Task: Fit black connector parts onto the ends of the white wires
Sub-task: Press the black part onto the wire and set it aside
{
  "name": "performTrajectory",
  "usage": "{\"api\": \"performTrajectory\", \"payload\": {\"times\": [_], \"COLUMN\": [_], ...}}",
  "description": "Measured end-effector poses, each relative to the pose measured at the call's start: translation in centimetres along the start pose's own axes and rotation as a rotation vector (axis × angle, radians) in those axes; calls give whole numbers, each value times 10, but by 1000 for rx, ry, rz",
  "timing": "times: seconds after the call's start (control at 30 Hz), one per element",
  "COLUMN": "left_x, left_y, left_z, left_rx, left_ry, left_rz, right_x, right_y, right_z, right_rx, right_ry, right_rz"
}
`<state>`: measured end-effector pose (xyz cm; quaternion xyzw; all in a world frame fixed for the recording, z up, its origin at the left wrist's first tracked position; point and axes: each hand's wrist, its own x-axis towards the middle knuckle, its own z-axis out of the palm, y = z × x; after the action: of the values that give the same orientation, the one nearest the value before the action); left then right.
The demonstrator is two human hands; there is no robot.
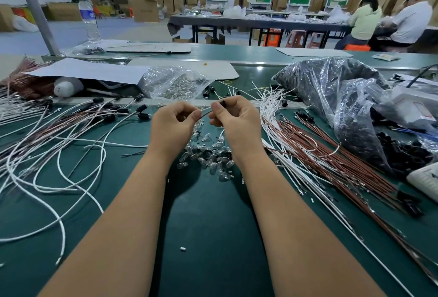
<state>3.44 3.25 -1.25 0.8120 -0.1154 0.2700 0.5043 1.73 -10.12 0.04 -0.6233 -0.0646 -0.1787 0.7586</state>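
Green bench point(213, 237): bag point(331, 97) holds black connectors point(308, 83).

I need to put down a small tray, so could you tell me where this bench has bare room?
Bare green mat lies between the forearms, below the clear bulbs. Left is crowded with loose white wires; right with the wire bundle and black parts bag.

Two forearms are seen, bare from elbow to wrist. No covering is worn on the left hand point(174, 122) or the right hand point(237, 118).
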Motion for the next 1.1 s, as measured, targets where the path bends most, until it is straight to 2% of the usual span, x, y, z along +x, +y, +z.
{"api": "performTrajectory", "payload": {"times": [0.1,0.23,0.33,0.43,0.47,0.53,0.67,0.8,0.87,0.97,1.1], "left_x": [0,-1,0,3,3,2,1,1,0,-1,-1], "left_y": [0,3,-2,-8,-9,-9,-7,-7,-6,-4,-3], "left_z": [-2,2,3,1,1,2,1,-2,-3,-3,-2], "left_rx": [192,79,99,159,166,148,125,22,-16,-48,-83], "left_ry": [46,-64,-48,-68,-82,-107,-125,-147,-160,-172,-199], "left_rz": [136,144,89,9,-23,-54,-28,-85,-102,-101,-89], "right_x": [0,2,5,7,6,6,6,7,8,9,10], "right_y": [1,4,11,16,17,16,15,7,3,2,3], "right_z": [2,1,-4,-7,-6,-5,-7,-9,-11,-14,-13], "right_rx": [-25,-150,-534,-1084,-1209,-1303,-1204,-685,-417,-193,-140], "right_ry": [-79,-113,-137,-294,-342,-375,-290,-66,-4,2,-17], "right_rz": [5,-26,-22,-122,-150,-164,-200,-86,-1,84,120]}}
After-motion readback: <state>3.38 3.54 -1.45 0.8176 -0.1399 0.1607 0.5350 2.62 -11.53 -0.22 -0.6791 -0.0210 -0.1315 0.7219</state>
